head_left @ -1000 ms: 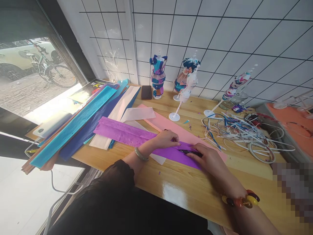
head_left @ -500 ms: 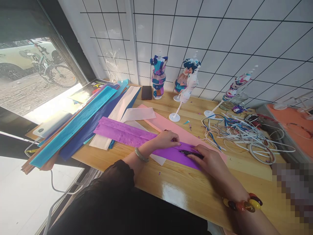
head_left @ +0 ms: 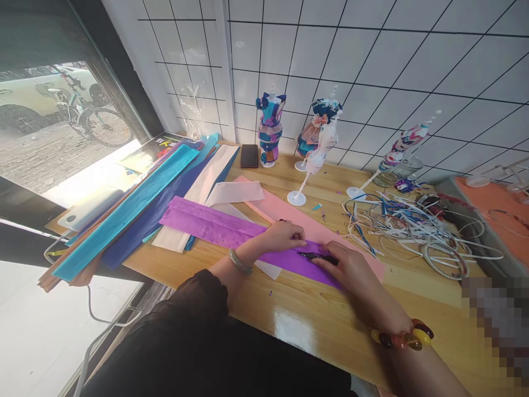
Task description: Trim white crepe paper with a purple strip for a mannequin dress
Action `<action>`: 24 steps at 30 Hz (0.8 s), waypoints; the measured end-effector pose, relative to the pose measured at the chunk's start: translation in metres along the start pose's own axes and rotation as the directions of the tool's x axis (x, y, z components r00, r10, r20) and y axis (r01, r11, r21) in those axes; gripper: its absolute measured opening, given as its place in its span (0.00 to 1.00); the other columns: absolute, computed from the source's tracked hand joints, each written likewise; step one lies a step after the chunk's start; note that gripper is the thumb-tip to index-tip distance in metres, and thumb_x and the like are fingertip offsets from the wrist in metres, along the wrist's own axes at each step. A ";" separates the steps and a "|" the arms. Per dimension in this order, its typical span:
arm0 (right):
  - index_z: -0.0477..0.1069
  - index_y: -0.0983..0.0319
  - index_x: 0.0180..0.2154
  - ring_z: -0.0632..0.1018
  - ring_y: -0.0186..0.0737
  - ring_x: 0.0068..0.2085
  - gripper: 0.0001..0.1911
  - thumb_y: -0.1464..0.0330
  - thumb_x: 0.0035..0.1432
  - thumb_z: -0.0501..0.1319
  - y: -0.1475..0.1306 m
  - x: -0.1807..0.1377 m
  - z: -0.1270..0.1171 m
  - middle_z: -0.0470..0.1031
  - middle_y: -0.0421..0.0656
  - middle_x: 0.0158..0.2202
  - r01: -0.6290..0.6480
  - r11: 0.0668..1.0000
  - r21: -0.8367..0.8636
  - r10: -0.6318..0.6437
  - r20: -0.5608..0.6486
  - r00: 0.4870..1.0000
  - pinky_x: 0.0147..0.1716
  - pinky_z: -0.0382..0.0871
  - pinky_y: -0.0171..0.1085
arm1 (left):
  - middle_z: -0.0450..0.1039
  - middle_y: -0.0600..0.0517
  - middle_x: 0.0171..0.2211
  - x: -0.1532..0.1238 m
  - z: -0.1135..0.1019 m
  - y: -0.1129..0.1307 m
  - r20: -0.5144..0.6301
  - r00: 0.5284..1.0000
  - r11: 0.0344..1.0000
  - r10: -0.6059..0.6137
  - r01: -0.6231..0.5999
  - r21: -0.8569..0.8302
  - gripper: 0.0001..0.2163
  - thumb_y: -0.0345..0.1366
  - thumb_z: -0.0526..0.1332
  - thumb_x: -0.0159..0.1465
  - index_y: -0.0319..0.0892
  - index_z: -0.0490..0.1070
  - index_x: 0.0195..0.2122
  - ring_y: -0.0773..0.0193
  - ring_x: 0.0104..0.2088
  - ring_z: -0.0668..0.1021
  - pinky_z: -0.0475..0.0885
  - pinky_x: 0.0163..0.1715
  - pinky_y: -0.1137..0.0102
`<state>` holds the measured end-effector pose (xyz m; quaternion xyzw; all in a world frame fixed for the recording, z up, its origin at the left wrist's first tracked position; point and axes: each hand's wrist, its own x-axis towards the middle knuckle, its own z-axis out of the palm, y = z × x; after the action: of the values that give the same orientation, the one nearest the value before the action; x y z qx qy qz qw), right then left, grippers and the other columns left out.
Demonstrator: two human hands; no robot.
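Note:
A long purple strip of crepe-like paper [head_left: 215, 226] lies slantwise across the table, with a fold line along its length. My left hand [head_left: 285, 236] is closed on the strip's upper edge, thumb and fingers pinched together and wrist resting over the paper. My right hand [head_left: 347, 264] is closed around a slim black pointed tool [head_left: 318, 257]. Its tip points left at the purple paper, just below my left fingertips. Whether it is scissors or a knife I cannot make out. A pink sheet [head_left: 289, 212] lies under the purple strip.
Blue, navy and white paper strips [head_left: 136, 207] are stacked at left. A phone [head_left: 249, 156] and small dressed mannequins [head_left: 270, 129] stand along the wall. Tangled cords and ribbons [head_left: 405, 226] spread at right, beside a glass jar [head_left: 407, 168]. Small scraps dot the wooden table [head_left: 248, 292].
My right hand and the black tool have shifted slightly left along the purple paper. My left hand stays in place on the strip. The whole view has moved a little.

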<state>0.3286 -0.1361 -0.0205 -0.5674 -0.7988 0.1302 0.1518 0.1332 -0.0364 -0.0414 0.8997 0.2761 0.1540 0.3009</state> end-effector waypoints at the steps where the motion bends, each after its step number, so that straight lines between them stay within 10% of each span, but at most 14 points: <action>1: 0.70 0.59 0.37 0.76 0.43 0.40 0.16 0.55 0.57 0.55 0.000 0.000 0.000 0.76 0.44 0.40 0.000 1.000 0.001 0.000 -0.001 1.000 0.37 0.69 0.39 | 0.74 0.55 0.29 0.000 0.000 0.000 -0.001 1.000 1.000 -0.001 0.001 0.001 0.09 0.40 0.57 0.61 0.41 0.69 0.29 0.68 0.32 0.72 0.62 0.41 0.72; 24: 0.70 0.59 0.38 0.76 0.42 0.37 0.16 0.55 0.57 0.55 -0.001 -0.005 0.004 0.76 0.44 0.37 -0.024 0.998 0.050 0.024 -0.016 1.000 0.35 0.68 0.38 | 0.74 0.55 0.29 0.001 0.003 -0.003 0.008 1.000 0.999 -0.026 0.026 -0.046 0.09 0.41 0.57 0.60 0.41 0.69 0.32 0.68 0.31 0.73 0.64 0.38 0.73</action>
<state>0.3280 -0.1413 -0.0241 -0.5740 -0.7872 0.1472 0.1709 0.1341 -0.0346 -0.0454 0.8895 0.2832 0.1530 0.3244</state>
